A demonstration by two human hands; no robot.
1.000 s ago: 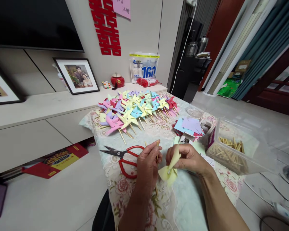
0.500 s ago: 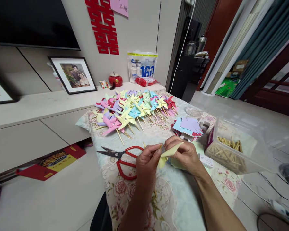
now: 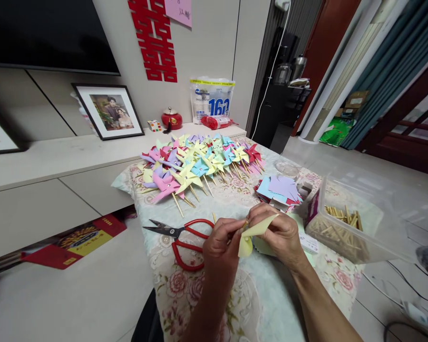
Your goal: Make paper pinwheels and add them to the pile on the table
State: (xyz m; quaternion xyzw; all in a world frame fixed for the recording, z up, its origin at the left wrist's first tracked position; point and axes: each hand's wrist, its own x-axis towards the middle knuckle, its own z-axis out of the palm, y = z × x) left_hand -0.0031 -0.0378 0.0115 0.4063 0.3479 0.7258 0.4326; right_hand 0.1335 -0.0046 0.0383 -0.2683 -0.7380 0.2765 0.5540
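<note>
Your folded pale yellow paper piece [image 3: 251, 232] sits between your two hands, above the flowered tablecloth [image 3: 185, 285], its upper flap pointing right over your knuckles and its lower curl hanging below your fingertips. Your left hand [image 3: 221, 244] pinches its left edge with thumb and forefinger closed; whether a stick is in that pinch too is hard to make out, since the fingers cover the spot. Your right hand [image 3: 280, 232] is closed on the paper from the right, most of its fingers hidden behind the flap.

Just left of your left fingers lie the red-handled scissors [image 3: 183, 235], blades pointing away to the left. Beyond your right fingers rests a stack of cut coloured paper squares [image 3: 280, 187]. To their right stands a clear plastic box of short wooden sticks [image 3: 342, 228]. Farther beyond both hands spreads the heap of finished coloured paper pinwheels [image 3: 199, 164].
</note>
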